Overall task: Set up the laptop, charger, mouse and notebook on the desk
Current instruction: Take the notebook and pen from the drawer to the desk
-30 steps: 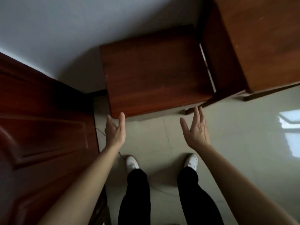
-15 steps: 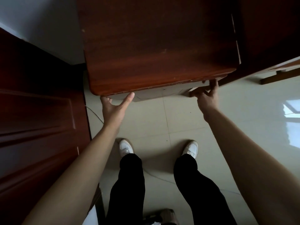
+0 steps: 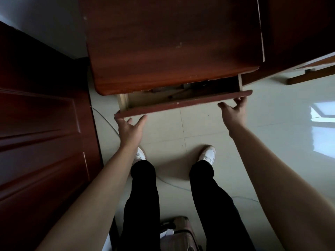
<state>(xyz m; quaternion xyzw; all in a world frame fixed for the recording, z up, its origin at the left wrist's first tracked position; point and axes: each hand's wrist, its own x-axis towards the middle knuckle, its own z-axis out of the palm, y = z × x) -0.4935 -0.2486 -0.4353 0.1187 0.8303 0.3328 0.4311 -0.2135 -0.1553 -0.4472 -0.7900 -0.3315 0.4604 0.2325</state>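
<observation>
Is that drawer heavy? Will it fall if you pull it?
Probably stiff: the drawer has a wooden front and board sides. Likely not heavy; little shows inside. It is only partly out of the desk, with the left hand and right hand gripping its ends, so it should slide, not drop.

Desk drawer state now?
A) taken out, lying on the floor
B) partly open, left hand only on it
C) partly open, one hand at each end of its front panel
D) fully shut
C: the drawer juts out from under the desk top with its inside showing. The left hand holds the front panel's left end and the right hand its right end.
</observation>
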